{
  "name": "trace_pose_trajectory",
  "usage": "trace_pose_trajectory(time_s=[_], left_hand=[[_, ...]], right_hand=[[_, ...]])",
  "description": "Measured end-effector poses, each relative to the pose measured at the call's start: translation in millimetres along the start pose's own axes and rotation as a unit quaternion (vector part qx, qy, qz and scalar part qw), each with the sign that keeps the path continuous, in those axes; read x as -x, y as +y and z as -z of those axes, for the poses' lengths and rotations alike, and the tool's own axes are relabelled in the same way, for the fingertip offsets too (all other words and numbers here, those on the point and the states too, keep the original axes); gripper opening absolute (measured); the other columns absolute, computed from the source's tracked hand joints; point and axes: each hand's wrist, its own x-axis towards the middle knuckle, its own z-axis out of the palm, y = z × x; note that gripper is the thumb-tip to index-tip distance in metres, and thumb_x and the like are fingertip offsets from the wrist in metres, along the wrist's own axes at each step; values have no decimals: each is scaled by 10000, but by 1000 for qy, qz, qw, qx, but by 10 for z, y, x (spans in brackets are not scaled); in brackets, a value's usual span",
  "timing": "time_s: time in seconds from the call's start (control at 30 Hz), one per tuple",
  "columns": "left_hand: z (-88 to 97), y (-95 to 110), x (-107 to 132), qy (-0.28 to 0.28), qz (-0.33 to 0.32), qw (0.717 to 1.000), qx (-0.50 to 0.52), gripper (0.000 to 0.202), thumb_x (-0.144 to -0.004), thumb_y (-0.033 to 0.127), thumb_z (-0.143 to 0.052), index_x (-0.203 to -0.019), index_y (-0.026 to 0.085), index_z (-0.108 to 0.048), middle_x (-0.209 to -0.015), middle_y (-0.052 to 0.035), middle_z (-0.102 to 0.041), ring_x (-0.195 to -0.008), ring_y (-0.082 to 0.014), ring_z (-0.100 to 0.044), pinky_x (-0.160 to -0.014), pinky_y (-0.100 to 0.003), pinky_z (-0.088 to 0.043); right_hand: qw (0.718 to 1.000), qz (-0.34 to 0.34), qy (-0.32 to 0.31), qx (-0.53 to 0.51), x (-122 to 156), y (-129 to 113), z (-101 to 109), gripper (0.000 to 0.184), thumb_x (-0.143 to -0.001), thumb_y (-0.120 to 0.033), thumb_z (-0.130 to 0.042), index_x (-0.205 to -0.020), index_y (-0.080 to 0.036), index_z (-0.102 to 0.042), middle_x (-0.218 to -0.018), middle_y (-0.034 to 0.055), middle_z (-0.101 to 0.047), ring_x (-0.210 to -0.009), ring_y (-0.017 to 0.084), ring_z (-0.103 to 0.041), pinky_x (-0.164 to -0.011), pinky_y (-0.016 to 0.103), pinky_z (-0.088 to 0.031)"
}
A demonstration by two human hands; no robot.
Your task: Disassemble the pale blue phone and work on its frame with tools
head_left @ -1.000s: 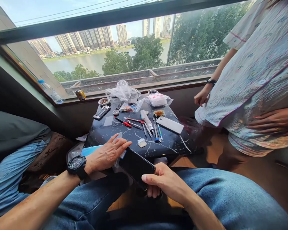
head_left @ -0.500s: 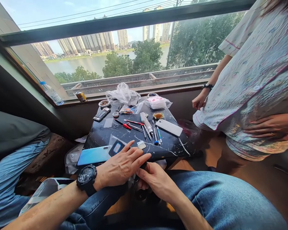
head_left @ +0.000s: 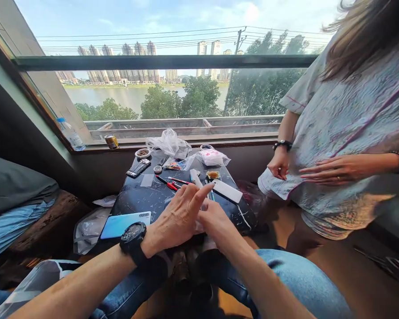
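The left hand (head_left: 177, 219) and right hand (head_left: 216, 221) sit close together over the near edge of the table, with the left index finger stretched up and to the right and the right fingers bunched just beside it. Whether they pinch anything cannot be told, but a scrap of clear plastic (head_left: 199, 227) shows right under them. The left wrist wears a black watch (head_left: 133, 239), and both forearms reach in from the bottom of the view.

Just left of the hands, a blue phone (head_left: 125, 225) lies flat near the edge of the black marble-look table (head_left: 129, 208). A white phone (head_left: 226, 191) lies just past the right fingertips, close to the table's right edge. Beyond the hands are red-handled tools (head_left: 168, 184) and a white tube (head_left: 195, 177).

At the far end of the table, a clear bag (head_left: 168, 142) sits near a second bag holding something white (head_left: 213, 157). Another clear bag (head_left: 89, 230) lies below the left edge.

To the right, well apart from the 2 hands, a standing person's hands (head_left: 339, 170) rest against a patterned shirt (head_left: 346, 133). A can (head_left: 111, 141) and a water bottle (head_left: 71, 135) stand at the window.
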Motion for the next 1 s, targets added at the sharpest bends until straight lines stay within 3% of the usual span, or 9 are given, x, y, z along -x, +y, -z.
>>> trace_pose_trajectory(time_s=[0.07, 0.13, 0.27, 0.33, 0.43, 0.53, 0.7, 0.83, 1.0], left_hand=[[68, -50, -122, 52, 40, 997, 34, 926, -724, 46, -655, -1517, 318, -260, -1190, -81, -457, -1110, -283, -459, -1041, -542, -402], [187, -121, -212, 88, 76, 991, 59, 915, -707, 104, -726, -1495, 284, -297, -1218, -95, -437, -1156, -297, -439, -1067, -552, -375], [527, -285, -238, 75, 112, 980, 145, 983, -647, 239, -850, -1490, 248, -345, -1255, -96, -501, -1151, -270, -516, -1050, -463, -419], [666, -381, -185, 64, 139, 967, 205, 801, -714, 346, -821, -1415, 215, -455, -1148, -73, -599, -1012, -225, -597, -947, -396, -487], [744, -539, -75, 87, 188, 937, 280, 351, -839, 446, -691, -1028, 154, -642, -892, -33, -647, -811, -166, -608, -792, -309, -499], [693, -679, 25, 140, 234, 904, 331, 333, -805, 461, -724, -791, 164, -573, -746, 12, -583, -689, -123, -550, -684, -258, -456], [589, -821, 110, 193, 272, 862, 380, 406, -754, 486, -772, -770, 194, -489, -714, 44, -542, -630, -101, -511, -626, -233, -431], [625, -880, 143, 189, 277, 861, 382, 390, -806, 530, -719, -788, 175, -557, -747, 12, -585, -684, -121, -541, -694, -261, -468], [712, -952, 210, 178, 275, 881, 342, 386, -773, 532, -749, -780, 153, -675, -747, -15, -621, -704, -155, -567, -703, -285, -481]], right_hand=[[997, 30, -38, 58, -199, -200, 37, 271, -728, -399, -729, -696, -152, -621, -603, -29, -523, -554, 101, -472, -489, 210, -356], [993, 47, -65, 89, -392, -397, 72, 258, -703, -360, -729, -608, -151, -610, -544, -37, -502, -526, 89, -437, -482, 212, -317], [975, 50, -148, 155, -695, -777, 93, 166, -639, -276, -763, -583, -140, -686, -502, -31, -539, -479, 78, -410, -470, 222, -295], [966, 44, -184, 178, -792, -925, 84, 153, -603, -261, -798, -585, -134, -716, -500, -25, -558, -468, 75, -410, -461, 221, -287], [961, 43, -199, 187, -856, -1032, 74, 216, -588, -308, -841, -679, -127, -764, -566, 2, -625, -501, 93, -475, -479, 220, -339], [969, 64, -168, 170, -823, -958, 75, 382, -708, -478, -784, -876, -135, -787, -726, 46, -697, -609, 131, -565, -551, 240, -430], [975, 128, -105, 147, -775, -552, 2, 422, -754, -540, -743, -903, -145, -738, -746, 11, -656, -660, 127, -553, -634, 249, -445], [970, 183, -65, 145, -912, -314, -122, 354, -775, -515, -694, -825, -166, -661, -686, -26, -589, -616, 119, -504, -608, 247, -422], [949, 244, -45, 195, -1001, -302, -144, 294, -825, -458, -676, -758, -172, -696, -663, -5, -621, -650, 146, -532, -637, 258, -422]])
